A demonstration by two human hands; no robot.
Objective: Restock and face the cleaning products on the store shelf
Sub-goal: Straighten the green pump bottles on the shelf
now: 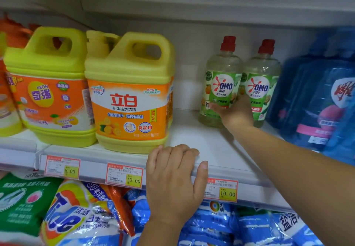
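The right grip (pixel 235 112) is wrapped low around the left OMO bottle (pixel 221 76), with the thumb across the front label and the fingers reaching up between it and the twin OMO bottle (pixel 262 80). Both bottles stand touching, far back on the white shelf (pixel 201 136). The left grip (pixel 172 172) curls its fingers over the shelf lip (pixel 92 161), just beside the yellow Liby jug (pixel 128 95).

The hold sits low on a tall, narrow bottle, so a quick pull forward could tip the top backward or sideways. Because the bottles touch, dragging one may topple the twin toward the blue detergent packs (pixel 317 99). If the bottle slides without being turned, its label could end up askew rather than faced.
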